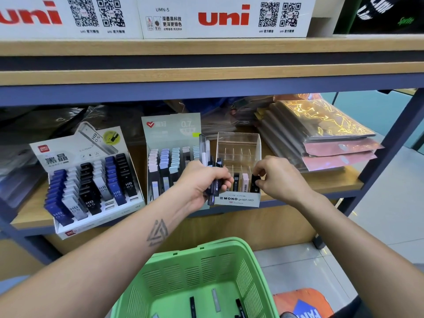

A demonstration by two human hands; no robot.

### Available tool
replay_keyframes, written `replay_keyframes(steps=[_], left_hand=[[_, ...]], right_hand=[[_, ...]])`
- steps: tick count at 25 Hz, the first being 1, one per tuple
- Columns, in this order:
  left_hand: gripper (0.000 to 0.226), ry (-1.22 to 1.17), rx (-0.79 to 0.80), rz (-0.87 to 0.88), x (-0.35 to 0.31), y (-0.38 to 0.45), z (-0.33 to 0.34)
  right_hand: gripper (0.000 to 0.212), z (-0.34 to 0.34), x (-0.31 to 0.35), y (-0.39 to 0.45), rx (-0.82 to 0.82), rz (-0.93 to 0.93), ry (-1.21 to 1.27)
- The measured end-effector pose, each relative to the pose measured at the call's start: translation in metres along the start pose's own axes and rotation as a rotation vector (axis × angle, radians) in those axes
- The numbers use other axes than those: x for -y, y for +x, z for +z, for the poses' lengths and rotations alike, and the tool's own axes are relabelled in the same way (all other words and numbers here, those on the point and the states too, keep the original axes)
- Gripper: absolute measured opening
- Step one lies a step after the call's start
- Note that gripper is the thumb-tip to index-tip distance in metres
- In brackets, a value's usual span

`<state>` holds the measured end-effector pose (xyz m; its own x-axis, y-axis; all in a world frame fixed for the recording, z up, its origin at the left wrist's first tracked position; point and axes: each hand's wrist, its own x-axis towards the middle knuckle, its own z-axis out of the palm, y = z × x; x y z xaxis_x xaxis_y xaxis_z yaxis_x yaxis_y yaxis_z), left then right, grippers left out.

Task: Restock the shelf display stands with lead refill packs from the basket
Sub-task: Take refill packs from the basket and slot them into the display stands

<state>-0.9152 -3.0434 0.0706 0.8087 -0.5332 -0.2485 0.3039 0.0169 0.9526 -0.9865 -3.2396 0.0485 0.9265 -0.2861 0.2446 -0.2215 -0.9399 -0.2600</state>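
Partly hidden: black pack [255, 183] behind right hand [281, 177] fingertips, MONO stand [238, 199].

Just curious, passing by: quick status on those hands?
Left hand grips a bundle of refill packs. Right hand pinches black pack in MONO stand. Nothing blocking.

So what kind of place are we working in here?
Most likely a stationery shop aisle: branded lead refill display stands on a wooden shelf, uni boxes above, and a green shopping basket below.

White boxes [224, 17] read "uni"; clear stand [238, 199] — "MONO graph MG"; packs [90, 203] — "HB 0.5".
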Motion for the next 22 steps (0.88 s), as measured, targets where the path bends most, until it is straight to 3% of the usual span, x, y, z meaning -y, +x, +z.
replay_keyframes(steps=[3, 5, 8, 10, 17, 22], left_hand=[[0.002, -0.048, 0.039, -0.027, -0.001, -0.001, 0.001], [0.006, -0.082, 0.07, -0.048, -0.001, -0.002, 0.001], [0.009, -0.111, 0.139, -0.08, -0.001, -0.004, 0.001], [0.011, -0.103, 0.178, -0.097, -0.001, -0.006, 0.001], [0.015, -0.102, 0.214, -0.169, -0.002, -0.008, -0.003], [0.015, -0.084, 0.217, -0.204, -0.004, -0.008, -0.006]], right_hand=[[0.01, -0.013, 0.006, 0.005, -0.065, 0.029, 0.141], [0.008, -0.019, 0.017, 0.005, -0.083, 0.074, 0.379], [0.012, -0.018, 0.039, 0.001, 0.085, 0.138, 0.91], [0.014, -0.014, 0.046, 0.0, 0.16, 0.146, 1.091], [0.014, -0.013, 0.048, 0.004, 0.166, 0.229, 1.326], [0.016, -0.016, 0.04, 0.008, 0.018, 0.239, 1.308]])
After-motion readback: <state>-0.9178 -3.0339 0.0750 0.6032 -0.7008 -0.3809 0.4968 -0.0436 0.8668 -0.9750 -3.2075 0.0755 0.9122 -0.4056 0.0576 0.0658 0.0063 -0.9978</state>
